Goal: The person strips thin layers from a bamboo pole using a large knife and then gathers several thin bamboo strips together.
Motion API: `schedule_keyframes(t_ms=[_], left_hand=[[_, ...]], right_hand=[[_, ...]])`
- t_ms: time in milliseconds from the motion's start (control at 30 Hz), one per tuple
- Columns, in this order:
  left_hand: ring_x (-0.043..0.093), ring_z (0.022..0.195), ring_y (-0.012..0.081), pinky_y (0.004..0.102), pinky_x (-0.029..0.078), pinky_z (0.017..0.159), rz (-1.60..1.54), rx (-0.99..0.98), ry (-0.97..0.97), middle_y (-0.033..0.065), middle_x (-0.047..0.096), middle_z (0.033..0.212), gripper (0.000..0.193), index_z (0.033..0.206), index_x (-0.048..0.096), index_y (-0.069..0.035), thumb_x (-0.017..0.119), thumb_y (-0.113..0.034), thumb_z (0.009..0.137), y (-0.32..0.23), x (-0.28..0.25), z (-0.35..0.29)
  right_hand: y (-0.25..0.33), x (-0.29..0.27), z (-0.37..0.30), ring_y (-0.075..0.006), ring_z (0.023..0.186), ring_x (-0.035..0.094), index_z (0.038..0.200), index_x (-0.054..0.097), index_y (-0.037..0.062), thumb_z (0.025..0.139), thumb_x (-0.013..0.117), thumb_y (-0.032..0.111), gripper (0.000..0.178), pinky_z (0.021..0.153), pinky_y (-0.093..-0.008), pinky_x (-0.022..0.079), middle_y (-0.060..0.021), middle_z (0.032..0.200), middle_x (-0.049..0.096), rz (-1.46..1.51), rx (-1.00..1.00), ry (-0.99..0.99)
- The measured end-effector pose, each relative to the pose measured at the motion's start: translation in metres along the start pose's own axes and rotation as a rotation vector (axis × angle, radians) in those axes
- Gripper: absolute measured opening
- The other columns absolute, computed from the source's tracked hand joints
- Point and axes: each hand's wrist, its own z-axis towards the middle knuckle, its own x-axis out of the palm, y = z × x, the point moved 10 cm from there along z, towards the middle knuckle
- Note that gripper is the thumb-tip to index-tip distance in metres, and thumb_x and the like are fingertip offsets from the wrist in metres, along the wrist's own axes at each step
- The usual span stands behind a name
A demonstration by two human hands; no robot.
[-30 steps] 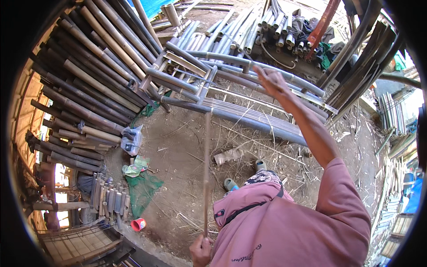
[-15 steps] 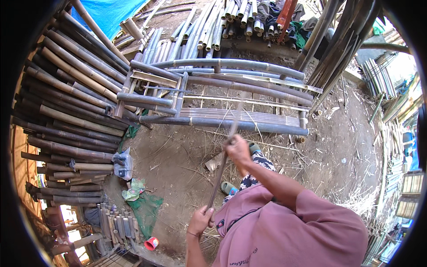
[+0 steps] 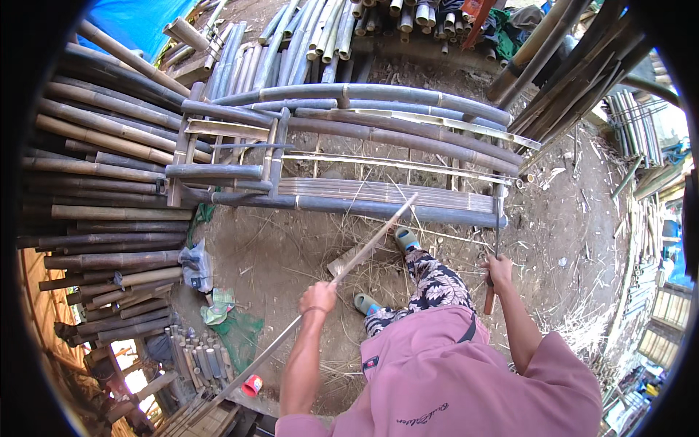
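Bamboo strip, long and narrow, ran slantwise across the scene, its near end trailing off toward the lower left and its far tip up against the view of the bamboo bench, right over the front rail; whether tip and rail touched, this angle could not tell! The left hand had it, fingers curled together around the strip well away from either end, a sensible spot, since a hold near the balance point would have kept so whippy a length from swinging. And over on the right, well apart from the strip, the right hand carried a long-bladed knife, handle down, dark blade up toward the bench's right end. Fingers there wrapped around the grip, one digit seeming to poke out to the side; how firmly they pressed, no telling. Good handling, in this watcher's judgement, called for all the fingers snug on that handle, the edge turned away from the patterned trousers, and the strip's tip clear of the bench slats, where it could have snagged. Steady wrists, too, with both slippers planted among the loose shavings underfoot!
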Motion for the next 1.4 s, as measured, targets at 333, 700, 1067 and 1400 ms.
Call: schedule_keyframes(t_ms=[333,700,1067,1400], left_hand=[[0.064,0.089,0.0433,0.0519,0.05,0.075,0.067,-0.381,-0.148,0.0271,0.065,0.092,0.04,0.089,0.07,-0.001,0.056,-0.039,0.086,0.273,-0.018,-0.091],[0.061,0.076,0.0446,0.0483,0.048,0.065,-0.112,-0.013,-0.173,0.0265,0.061,0.075,0.036,0.082,0.067,0.0,0.056,-0.034,0.091,0.165,-0.046,-0.101],[0.061,0.071,0.043,0.0514,0.047,0.063,0.1,0.47,0.007,0.0216,0.063,0.071,0.029,0.086,0.067,-0.007,0.058,-0.034,0.09,-0.152,-0.076,0.025],[0.064,0.077,0.0395,0.0495,0.049,0.066,0.322,0.546,0.194,0.0172,0.066,0.087,0.028,0.096,0.062,-0.009,0.064,-0.035,0.085,-0.257,-0.114,0.11]], right_hand=[[0.022,0.038,0.029,-0.0115,0.041,0.049,0.096,0.058,-0.0028,0.088,0.06,0.016,0.021,0.037,-0.0285,0.039,-0.0136,0.075,0.066,-0.131,0.024,0.168],[0.107,0.211,-0.08,-0.0203,0.076,0.068,0.114,0.059,-0.0112,0.077,0.073,0.045,0.069,0.069,-0.0311,0.052,-0.0167,0.084,0.069,-0.281,-0.113,0.514],[0.102,0.202,0.105,-0.0269,0.072,0.064,0.112,0.053,-0.0037,0.079,0.067,0.022,0.044,0.066,-0.0388,0.049,-0.0178,0.083,0.066,0.001,-0.265,-0.194],[0.06,0.167,0.213,-0.0134,0.046,0.053,0.128,0.04,-0.003,0.085,0.062,0.009,0.049,0.039,-0.0285,0.042,-0.007,0.069,0.058,0.307,0.062,-0.246]])
